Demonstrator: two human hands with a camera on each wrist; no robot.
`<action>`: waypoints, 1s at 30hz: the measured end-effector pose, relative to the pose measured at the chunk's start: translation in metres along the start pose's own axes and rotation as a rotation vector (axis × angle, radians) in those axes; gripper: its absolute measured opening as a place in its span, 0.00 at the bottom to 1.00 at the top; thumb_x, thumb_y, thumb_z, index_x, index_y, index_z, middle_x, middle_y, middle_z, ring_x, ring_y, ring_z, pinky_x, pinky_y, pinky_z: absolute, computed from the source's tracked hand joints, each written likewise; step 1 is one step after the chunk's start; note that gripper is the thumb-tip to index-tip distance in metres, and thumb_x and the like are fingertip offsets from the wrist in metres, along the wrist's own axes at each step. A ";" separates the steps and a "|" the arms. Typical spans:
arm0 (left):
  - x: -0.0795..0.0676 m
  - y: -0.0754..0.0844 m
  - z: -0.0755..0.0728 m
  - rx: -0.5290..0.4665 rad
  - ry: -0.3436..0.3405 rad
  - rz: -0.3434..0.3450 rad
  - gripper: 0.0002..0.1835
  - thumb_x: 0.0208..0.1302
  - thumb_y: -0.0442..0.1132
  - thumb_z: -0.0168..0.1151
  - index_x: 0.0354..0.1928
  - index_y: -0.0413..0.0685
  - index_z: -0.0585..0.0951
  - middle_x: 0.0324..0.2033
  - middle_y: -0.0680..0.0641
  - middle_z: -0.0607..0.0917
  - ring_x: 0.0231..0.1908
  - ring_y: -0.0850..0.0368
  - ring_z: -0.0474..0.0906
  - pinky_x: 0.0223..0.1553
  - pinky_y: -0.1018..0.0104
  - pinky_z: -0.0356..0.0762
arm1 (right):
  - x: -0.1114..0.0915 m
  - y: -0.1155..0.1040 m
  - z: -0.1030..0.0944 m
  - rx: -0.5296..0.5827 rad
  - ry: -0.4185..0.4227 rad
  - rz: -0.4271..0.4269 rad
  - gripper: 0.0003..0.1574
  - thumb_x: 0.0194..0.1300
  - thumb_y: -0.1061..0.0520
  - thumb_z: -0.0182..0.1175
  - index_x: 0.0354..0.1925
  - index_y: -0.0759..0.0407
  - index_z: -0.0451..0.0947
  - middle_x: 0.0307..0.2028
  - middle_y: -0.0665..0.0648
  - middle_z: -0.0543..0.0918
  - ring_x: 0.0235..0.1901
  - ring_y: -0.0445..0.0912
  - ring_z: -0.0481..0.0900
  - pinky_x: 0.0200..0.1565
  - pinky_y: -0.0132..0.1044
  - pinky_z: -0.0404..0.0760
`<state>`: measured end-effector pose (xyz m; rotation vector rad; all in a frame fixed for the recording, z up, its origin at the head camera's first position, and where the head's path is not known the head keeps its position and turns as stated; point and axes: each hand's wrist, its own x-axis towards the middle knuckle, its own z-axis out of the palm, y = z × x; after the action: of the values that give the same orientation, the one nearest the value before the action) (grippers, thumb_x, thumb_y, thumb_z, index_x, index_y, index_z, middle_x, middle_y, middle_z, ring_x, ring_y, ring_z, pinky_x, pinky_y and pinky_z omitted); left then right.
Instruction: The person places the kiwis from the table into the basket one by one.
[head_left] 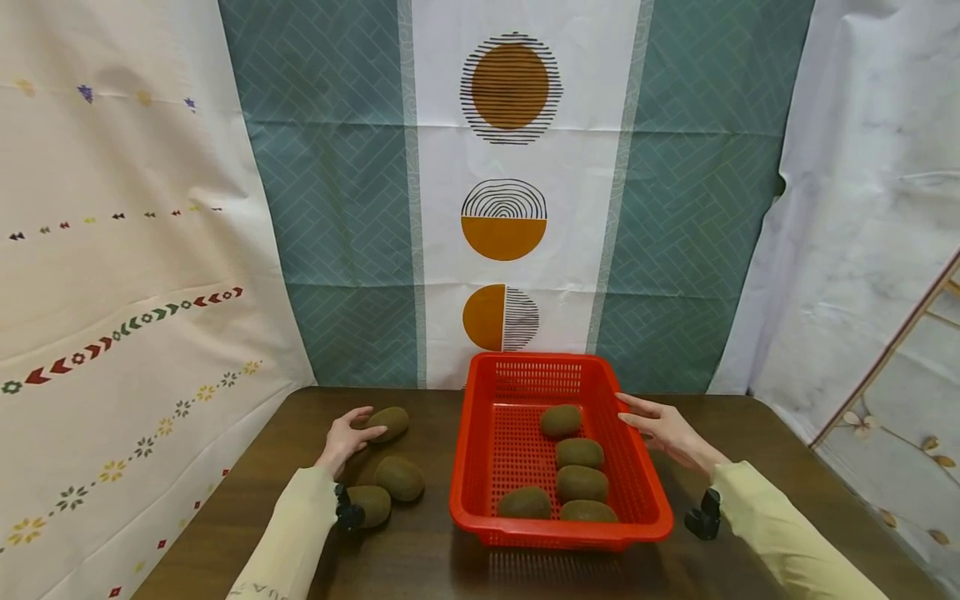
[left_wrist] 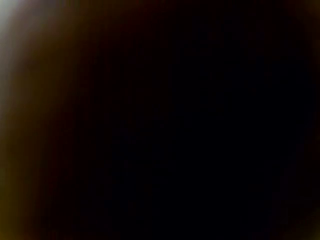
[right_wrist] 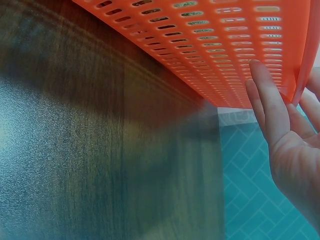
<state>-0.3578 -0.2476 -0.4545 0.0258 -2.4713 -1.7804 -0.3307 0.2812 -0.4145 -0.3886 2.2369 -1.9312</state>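
On the left of the table, my left hand (head_left: 348,435) has its thumb and fingers around the near end of a brown kiwi (head_left: 391,423). A second kiwi (head_left: 400,478) and a third kiwi (head_left: 369,506) lie closer in, the third partly behind the black wrist camera. The left wrist view is almost wholly dark. At the right side of a red plastic basket (head_left: 467,467), my right hand (head_left: 670,430) holds the rim. In the right wrist view some fingers (right_wrist: 270,102) lie against the slotted outer wall, others beyond the rim. Several kiwis (head_left: 582,483) lie inside, mostly along the right.
The dark wooden table (head_left: 427,558) ends against a hanging cloth (head_left: 345,250) with green panels and orange circles. Pale patterned cloth (head_left: 135,317) hangs on the left, and a marbled cloth (head_left: 862,275) on the right. A black wrist camera (head_left: 703,518) hangs below the right wrist.
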 end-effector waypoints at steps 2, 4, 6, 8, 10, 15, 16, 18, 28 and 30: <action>0.000 -0.001 0.001 0.001 0.002 0.007 0.30 0.56 0.34 0.64 0.60 0.32 0.65 0.56 0.30 0.66 0.47 0.41 0.70 0.44 0.53 0.72 | 0.000 0.000 0.000 -0.004 -0.002 0.000 0.36 0.65 0.57 0.54 0.67 0.64 0.53 0.61 0.71 0.60 0.51 0.59 0.70 0.43 0.52 0.74; 0.000 -0.001 0.002 -0.004 0.001 0.012 0.30 0.56 0.33 0.64 0.59 0.31 0.66 0.55 0.30 0.66 0.47 0.41 0.70 0.43 0.54 0.73 | 0.000 0.000 0.000 -0.008 -0.004 -0.002 0.36 0.65 0.57 0.54 0.67 0.64 0.53 0.61 0.71 0.60 0.51 0.59 0.70 0.43 0.52 0.74; 0.000 -0.002 0.003 -0.015 0.001 0.014 0.29 0.56 0.32 0.64 0.59 0.31 0.67 0.55 0.30 0.67 0.47 0.42 0.71 0.43 0.55 0.73 | 0.000 -0.001 0.000 -0.006 -0.005 -0.006 0.36 0.65 0.57 0.54 0.67 0.64 0.53 0.60 0.71 0.60 0.51 0.59 0.70 0.43 0.52 0.74; -0.001 -0.003 0.004 -0.020 0.003 0.015 0.29 0.55 0.32 0.64 0.58 0.30 0.67 0.54 0.30 0.67 0.47 0.42 0.71 0.42 0.56 0.74 | -0.001 -0.001 0.000 -0.006 -0.010 -0.012 0.36 0.65 0.57 0.54 0.67 0.64 0.53 0.60 0.71 0.60 0.51 0.59 0.70 0.43 0.52 0.74; -0.002 -0.003 0.004 -0.024 0.009 0.013 0.28 0.54 0.31 0.65 0.57 0.30 0.68 0.52 0.31 0.69 0.46 0.43 0.71 0.41 0.57 0.74 | -0.001 -0.002 0.000 -0.003 -0.021 -0.021 0.36 0.66 0.57 0.53 0.67 0.65 0.53 0.60 0.71 0.60 0.52 0.59 0.70 0.43 0.52 0.73; -0.004 -0.001 0.002 -0.010 0.018 0.006 0.27 0.53 0.31 0.66 0.55 0.30 0.70 0.50 0.31 0.70 0.45 0.44 0.72 0.41 0.58 0.75 | -0.002 -0.002 -0.001 -0.007 -0.039 -0.033 0.35 0.67 0.58 0.52 0.67 0.66 0.52 0.60 0.72 0.60 0.52 0.60 0.69 0.43 0.53 0.73; -0.004 -0.001 0.001 -0.006 0.016 0.004 0.27 0.53 0.31 0.66 0.55 0.30 0.70 0.50 0.31 0.70 0.45 0.45 0.72 0.41 0.58 0.75 | -0.001 -0.001 0.000 -0.008 -0.037 -0.032 0.35 0.67 0.58 0.52 0.67 0.65 0.52 0.60 0.72 0.60 0.52 0.60 0.69 0.43 0.53 0.73; -0.004 0.000 -0.001 0.002 0.012 0.001 0.27 0.53 0.31 0.66 0.55 0.30 0.71 0.50 0.31 0.70 0.43 0.46 0.74 0.41 0.58 0.75 | -0.002 -0.001 0.000 -0.009 -0.028 -0.026 0.35 0.67 0.58 0.52 0.67 0.65 0.53 0.60 0.71 0.60 0.52 0.60 0.70 0.43 0.53 0.73; -0.008 0.013 -0.023 -0.058 -0.055 -0.001 0.29 0.57 0.33 0.63 0.59 0.30 0.66 0.57 0.30 0.64 0.48 0.43 0.73 0.46 0.55 0.71 | -0.001 -0.003 0.002 0.001 0.000 -0.004 0.36 0.66 0.58 0.54 0.67 0.64 0.53 0.60 0.71 0.61 0.50 0.58 0.72 0.42 0.53 0.73; -0.009 0.016 -0.026 -0.072 -0.080 0.008 0.30 0.57 0.33 0.63 0.60 0.30 0.65 0.58 0.31 0.63 0.50 0.41 0.70 0.48 0.54 0.69 | -0.001 -0.003 0.002 -0.003 0.002 -0.006 0.35 0.66 0.58 0.53 0.67 0.64 0.54 0.60 0.71 0.62 0.50 0.58 0.72 0.42 0.53 0.73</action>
<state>-0.3458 -0.2663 -0.4323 -0.0612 -2.4549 -1.9015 -0.3289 0.2795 -0.4115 -0.3951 2.2425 -1.9326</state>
